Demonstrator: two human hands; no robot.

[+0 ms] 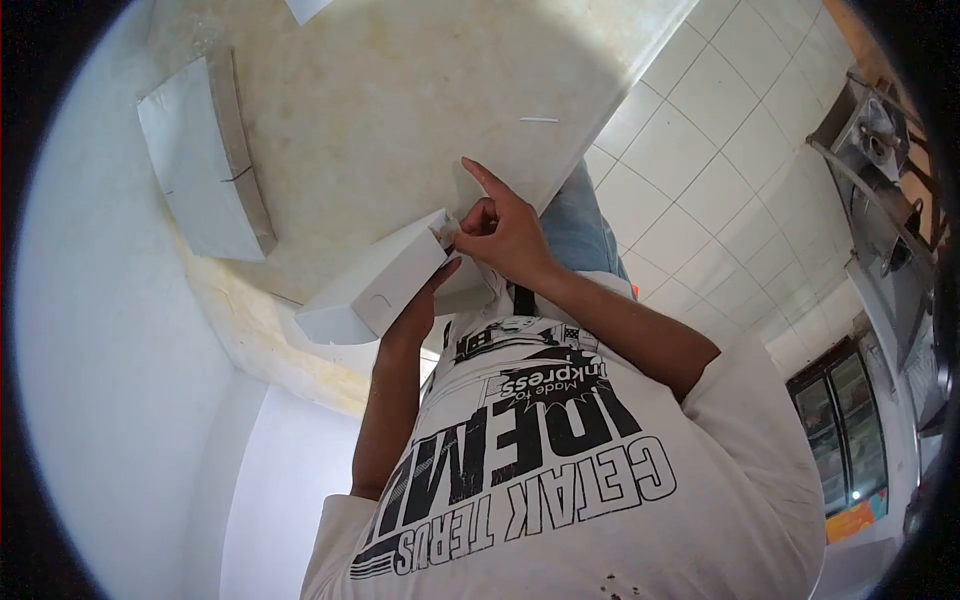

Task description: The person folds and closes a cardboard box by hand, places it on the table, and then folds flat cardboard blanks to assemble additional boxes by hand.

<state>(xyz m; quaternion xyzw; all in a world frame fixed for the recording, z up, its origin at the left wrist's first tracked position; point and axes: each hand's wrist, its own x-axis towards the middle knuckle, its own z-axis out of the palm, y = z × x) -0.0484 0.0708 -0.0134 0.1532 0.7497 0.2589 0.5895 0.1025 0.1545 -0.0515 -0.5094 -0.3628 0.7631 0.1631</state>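
Note:
A long white cardboard box (375,280) lies slanted over the table's near edge, its end by my hands open. My left hand (432,290) holds that box from its near side, with most of the fingers hidden behind it. At the open end, my right hand (505,232) has its thumb and curled fingers pinched together, while the index finger points away over the table. Something small and pale (446,233) shows in the opening at those fingertips; I cannot make out what it is.
Another white box (205,165) lies at the left of the pale tabletop (370,110), beside the wall. A thin white strip (538,120) lies near the table's right edge. White floor tiles (690,150) and a metal rack (870,190) are to the right.

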